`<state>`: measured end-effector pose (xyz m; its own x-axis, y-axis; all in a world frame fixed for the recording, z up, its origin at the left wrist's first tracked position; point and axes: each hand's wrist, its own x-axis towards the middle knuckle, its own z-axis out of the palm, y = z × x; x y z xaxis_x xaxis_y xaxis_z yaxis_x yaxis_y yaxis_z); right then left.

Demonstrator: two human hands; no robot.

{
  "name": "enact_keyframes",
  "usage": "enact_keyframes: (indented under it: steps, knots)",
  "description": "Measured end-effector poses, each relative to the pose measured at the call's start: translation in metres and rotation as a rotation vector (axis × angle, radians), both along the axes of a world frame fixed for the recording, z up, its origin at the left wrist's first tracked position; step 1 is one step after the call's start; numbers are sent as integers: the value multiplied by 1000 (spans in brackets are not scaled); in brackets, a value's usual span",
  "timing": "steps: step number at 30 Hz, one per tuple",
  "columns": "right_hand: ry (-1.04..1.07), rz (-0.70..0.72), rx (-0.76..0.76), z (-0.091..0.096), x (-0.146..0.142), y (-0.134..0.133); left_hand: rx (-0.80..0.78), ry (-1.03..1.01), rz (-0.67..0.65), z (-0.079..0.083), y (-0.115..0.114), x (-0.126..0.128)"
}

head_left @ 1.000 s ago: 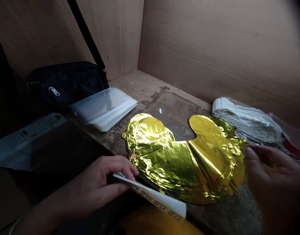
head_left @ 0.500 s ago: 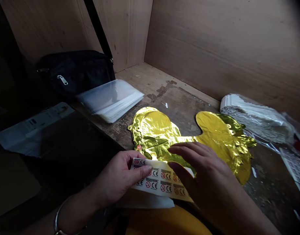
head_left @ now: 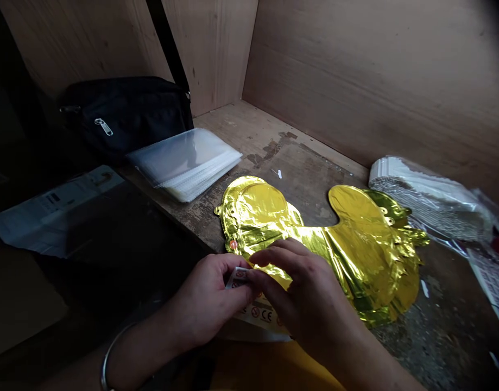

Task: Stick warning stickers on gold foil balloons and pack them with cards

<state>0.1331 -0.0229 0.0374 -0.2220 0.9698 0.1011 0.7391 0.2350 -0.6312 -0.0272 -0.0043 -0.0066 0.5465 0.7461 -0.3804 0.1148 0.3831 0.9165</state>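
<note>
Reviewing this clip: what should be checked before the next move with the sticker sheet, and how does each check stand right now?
1. Left hand grips the sticker sheet: ok, pinched at its corner.
2. Right hand reaches the sheet: ok, fingertips at its top edge.
3. A sticker lifted off: cannot tell, fingers hide it.
4. Balloon lies flat on the bench: ok, though creased.
5. Right hand clear of the balloon: cannot tell, they overlap in this view.

white sticker sheet (head_left: 260,313), printed CE marks, pinched
</note>
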Motion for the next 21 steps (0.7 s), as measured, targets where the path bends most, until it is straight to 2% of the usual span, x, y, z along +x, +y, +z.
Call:
enact_keyframes:
  steps: [4, 8, 11, 16, 19, 21]
  knots:
    - [-89, 59, 136, -1, -2, 0, 17, -16, -5, -4, -1, 0]
    - [-279, 213, 345, -1, -3, -3, -6, -35, 10, -9, 0, -1]
    - [-343, 306, 473, 0, -4, -4, -51, -57, 23, -10, 1, 0]
    - [-355, 338, 440, -4, -2, -2, -53, -101, -2, -13, 2, -4]
    - [-349, 333, 412, -11, 0, 0, -117, -183, -11, -16, 1, -8]
    - [-337, 375, 459, -14, 1, -2, -179, -238, -3, -20, 1, -10]
